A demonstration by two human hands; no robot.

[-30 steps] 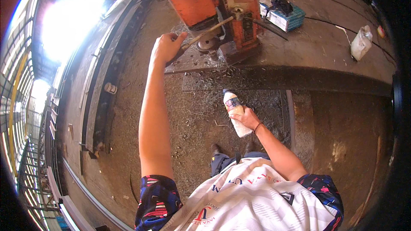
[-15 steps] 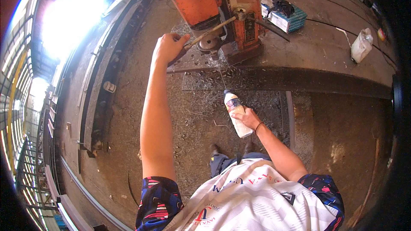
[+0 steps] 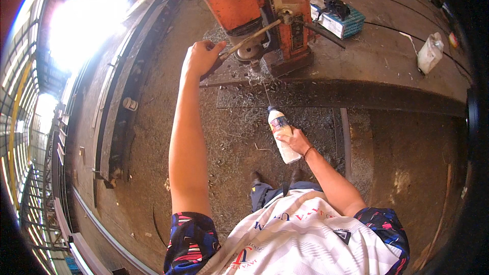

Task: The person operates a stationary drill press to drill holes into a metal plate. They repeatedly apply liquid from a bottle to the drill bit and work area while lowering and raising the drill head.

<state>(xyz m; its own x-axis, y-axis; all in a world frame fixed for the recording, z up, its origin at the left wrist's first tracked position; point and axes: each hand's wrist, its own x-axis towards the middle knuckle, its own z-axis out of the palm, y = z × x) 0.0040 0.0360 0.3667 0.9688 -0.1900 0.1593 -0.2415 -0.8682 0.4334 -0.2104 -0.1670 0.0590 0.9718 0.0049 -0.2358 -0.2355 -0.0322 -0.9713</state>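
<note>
An orange and black drilling machine (image 3: 235,11) stands at the top of the view on a dark steel beam (image 3: 351,94). My left hand (image 3: 201,57) is closed on the outer end of its long feed lever (image 3: 254,36), left of the drill head. In my right hand (image 3: 294,141) is a plastic squeeze bottle (image 3: 281,132) of milky white liquid, gripped round its lower half. Its dark cap tilts up toward the drill, and a thin stream or spout runs from it to the area below the chuck (image 3: 249,53). The cutter tip is hard to make out among the shavings.
Metal shavings (image 3: 244,122) litter the ground and beam. Right of the machine sits a teal and white box (image 3: 346,23) with a black cloth on top. Farther right stands a whitish plastic jug (image 3: 430,53). A small white container (image 3: 130,104) lies left, by long steel sections (image 3: 114,107).
The bottle in my right hand has shifted slightly up and to the right. My left hand stays on the lever, almost still.
</note>
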